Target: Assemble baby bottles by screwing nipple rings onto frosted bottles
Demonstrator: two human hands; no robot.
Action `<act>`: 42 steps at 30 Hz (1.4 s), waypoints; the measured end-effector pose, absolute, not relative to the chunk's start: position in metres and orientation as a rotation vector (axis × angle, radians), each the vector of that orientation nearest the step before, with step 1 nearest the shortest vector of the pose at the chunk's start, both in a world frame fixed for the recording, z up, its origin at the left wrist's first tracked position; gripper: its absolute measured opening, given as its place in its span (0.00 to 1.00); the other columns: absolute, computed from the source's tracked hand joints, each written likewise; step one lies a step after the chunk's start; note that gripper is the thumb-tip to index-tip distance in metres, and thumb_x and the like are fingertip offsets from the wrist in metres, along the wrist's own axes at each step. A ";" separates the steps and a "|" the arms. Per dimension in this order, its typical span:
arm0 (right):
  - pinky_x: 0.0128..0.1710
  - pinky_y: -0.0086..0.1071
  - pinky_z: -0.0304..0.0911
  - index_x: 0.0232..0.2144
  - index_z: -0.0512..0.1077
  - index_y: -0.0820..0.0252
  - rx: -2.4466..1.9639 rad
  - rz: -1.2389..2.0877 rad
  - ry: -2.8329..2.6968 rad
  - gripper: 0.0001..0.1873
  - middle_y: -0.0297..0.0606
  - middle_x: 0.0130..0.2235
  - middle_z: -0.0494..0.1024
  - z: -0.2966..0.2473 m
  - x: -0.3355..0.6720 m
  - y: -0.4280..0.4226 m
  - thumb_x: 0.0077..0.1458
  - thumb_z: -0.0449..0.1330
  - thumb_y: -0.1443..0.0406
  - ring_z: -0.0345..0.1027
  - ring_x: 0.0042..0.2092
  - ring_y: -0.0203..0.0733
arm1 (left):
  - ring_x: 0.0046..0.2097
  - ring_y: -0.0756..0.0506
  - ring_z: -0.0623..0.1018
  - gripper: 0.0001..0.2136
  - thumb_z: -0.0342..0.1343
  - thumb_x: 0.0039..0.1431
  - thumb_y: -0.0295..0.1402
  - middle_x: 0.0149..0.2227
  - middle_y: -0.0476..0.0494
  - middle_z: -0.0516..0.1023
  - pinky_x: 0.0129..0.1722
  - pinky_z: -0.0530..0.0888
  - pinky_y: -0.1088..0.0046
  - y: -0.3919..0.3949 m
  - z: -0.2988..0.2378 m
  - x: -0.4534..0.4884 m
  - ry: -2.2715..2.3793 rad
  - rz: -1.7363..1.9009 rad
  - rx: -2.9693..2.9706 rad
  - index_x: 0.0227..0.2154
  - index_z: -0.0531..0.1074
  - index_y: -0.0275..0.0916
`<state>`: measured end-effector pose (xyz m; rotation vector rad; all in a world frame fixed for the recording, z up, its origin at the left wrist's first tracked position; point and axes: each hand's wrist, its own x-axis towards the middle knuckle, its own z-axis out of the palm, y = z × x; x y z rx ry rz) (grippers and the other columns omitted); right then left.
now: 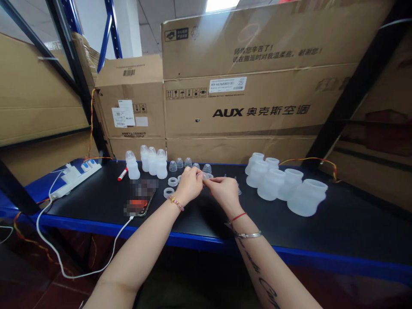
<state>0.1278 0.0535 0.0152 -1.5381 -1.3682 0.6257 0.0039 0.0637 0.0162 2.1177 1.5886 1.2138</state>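
Here, a translucent piece [201,174] sits between left hand [189,186] and right hand [226,191], pinched by both.

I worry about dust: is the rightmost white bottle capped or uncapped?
Uncapped: the bottle shows a bare rim, with no cap over it.

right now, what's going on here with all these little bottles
A person's left hand and right hand meet over the black tabletop, pinching a small translucent part between them; its shape is mostly hidden. Translucent collar rings lie beside the left hand, with clear dome caps behind them. Four capped bottles stand at the back left, while a group of open-mouthed bottles stands uncapped on the right.
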 end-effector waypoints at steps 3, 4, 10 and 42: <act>0.18 0.28 0.53 0.24 0.80 0.66 -1.553 0.778 -1.288 0.13 0.36 0.13 0.71 0.021 0.128 0.052 0.42 0.64 0.60 0.63 0.18 0.38 | 0.40 0.45 0.73 0.05 0.50 0.61 0.28 0.36 0.42 0.70 0.48 0.71 0.66 0.062 0.016 0.006 1.569 1.239 2.064 0.32 0.69 0.37; 0.18 0.28 0.53 0.24 0.80 0.66 -1.569 0.771 -1.282 0.11 0.36 0.12 0.70 0.022 0.129 0.052 0.42 0.64 0.62 0.63 0.18 0.37 | 0.40 0.45 0.73 0.04 0.50 0.60 0.28 0.36 0.42 0.70 0.48 0.71 0.66 0.061 0.016 0.007 1.563 1.241 2.061 0.31 0.69 0.37; 0.21 0.28 0.56 0.18 0.78 0.64 -1.599 0.538 -1.342 0.06 0.39 0.15 0.74 0.021 0.125 0.054 0.40 0.63 0.67 0.68 0.22 0.40 | 0.39 0.45 0.72 0.05 0.49 0.59 0.25 0.35 0.42 0.69 0.46 0.71 0.65 0.060 0.013 0.014 1.593 1.316 2.113 0.31 0.68 0.38; 0.18 0.27 0.55 0.25 0.80 0.67 -1.549 0.716 -1.302 0.13 0.41 0.16 0.74 0.013 0.132 0.059 0.45 0.61 0.61 0.67 0.20 0.39 | 0.30 0.49 0.76 0.03 0.54 0.59 0.32 0.28 0.50 0.73 0.38 0.77 0.67 0.060 0.015 0.011 1.352 1.295 1.730 0.35 0.70 0.40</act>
